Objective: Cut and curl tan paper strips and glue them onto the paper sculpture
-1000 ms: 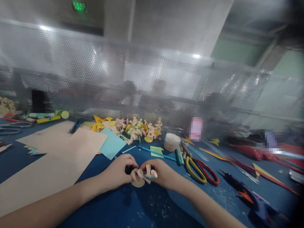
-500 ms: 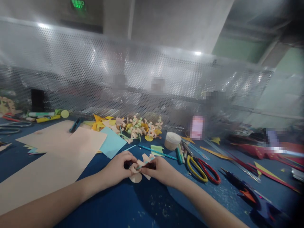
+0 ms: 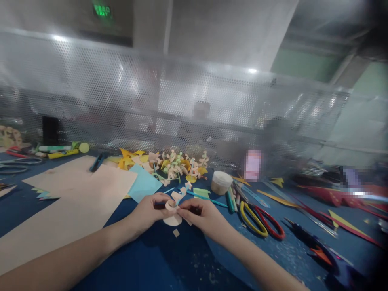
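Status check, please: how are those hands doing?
Left hand, right hand: both pinching curled paper. Paper pale, looped. Nothing visibly blocking; small paper square close by.

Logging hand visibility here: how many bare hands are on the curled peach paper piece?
2: the left hand on the left side of the peach paper piece, the right hand on its right. Both hands show; some fingertips are hidden.

The dim, greyish light shows bright spots along the top of the perforated screen [image 3: 188, 91] beyond the bench's [image 3: 136, 268] far edge, plus a green glow from the exit sign [image 3: 102, 11]. A dark shadow spreads toward the near edge below the right hand [image 3: 207, 216]. The right end looks smeared and stretched, with coarse pixel blocks hiding a pinkish patch [image 3: 253, 165].
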Demonstrator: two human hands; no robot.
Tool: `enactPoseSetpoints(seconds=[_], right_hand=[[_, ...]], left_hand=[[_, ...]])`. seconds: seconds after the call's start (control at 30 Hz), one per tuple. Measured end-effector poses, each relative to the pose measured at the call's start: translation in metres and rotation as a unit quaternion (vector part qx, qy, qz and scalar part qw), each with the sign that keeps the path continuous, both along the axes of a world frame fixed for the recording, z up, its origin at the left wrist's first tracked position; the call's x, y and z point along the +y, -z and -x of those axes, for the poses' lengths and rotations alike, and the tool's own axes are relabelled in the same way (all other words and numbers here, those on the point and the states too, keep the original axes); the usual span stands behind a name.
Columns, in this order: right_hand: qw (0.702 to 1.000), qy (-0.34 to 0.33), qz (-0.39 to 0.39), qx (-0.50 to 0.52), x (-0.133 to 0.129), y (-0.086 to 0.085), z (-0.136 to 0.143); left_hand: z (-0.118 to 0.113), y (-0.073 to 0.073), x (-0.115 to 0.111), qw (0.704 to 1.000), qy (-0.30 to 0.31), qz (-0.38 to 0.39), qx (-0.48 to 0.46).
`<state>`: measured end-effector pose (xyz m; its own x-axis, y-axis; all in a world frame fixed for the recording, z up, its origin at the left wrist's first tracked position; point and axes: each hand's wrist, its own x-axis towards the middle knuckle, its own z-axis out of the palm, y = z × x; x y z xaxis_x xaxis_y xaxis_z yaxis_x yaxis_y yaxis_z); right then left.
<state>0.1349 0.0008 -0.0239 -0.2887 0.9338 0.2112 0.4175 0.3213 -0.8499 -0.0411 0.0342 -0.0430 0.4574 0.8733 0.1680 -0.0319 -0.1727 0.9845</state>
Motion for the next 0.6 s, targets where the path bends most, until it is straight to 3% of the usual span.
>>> enactPoseSetpoints(seconds=[0.13,0.3,0.6], right_hand=[[0.999,0.019,-0.027,-0.005,-0.005,-0.007,0.004],[0.997,0.042,-0.054,-0.024,-0.008,-0.011,0.006],[0.998,0.03,-0.036,-0.051,-0.01,-0.018,0.006]], left_hand=[[0.001,-0.004,-0.003,0.996,0.019,0.08,-0.044],[0.001,-0.005,-0.004,0.996,0.031,0.062,-0.053],[0.0,-0.011,-0.011,0.977,0.096,0.143,-0.124]])
